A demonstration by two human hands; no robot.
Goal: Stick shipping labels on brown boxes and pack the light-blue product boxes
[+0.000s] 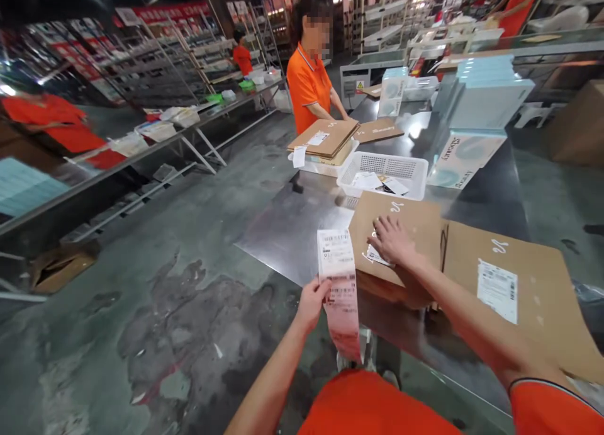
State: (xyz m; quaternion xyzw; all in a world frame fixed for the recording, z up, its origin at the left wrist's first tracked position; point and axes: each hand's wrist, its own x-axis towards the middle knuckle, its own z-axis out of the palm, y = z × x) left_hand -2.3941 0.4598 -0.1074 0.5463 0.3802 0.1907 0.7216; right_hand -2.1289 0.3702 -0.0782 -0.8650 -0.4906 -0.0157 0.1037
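Note:
My left hand (311, 303) pinches the top of a long strip of printed shipping labels (340, 290), which hangs down past the table edge. My right hand (394, 241) lies flat on a cardboard mailer (396, 224), its fingers spread over a white label (377, 254) partly hidden beneath them. Just right of that, a second cardboard mailer (523, 296) lies on the steel table with a white shipping label (497, 290) on it.
The steel table (292, 233) holds a white plastic basket (382, 174) with papers and stacked pale blue boxes (486, 92). At the far end, a co-worker in an orange shirt (309, 85) handles a stack of cardboard mailers (324, 139). Shelving stands at the far left.

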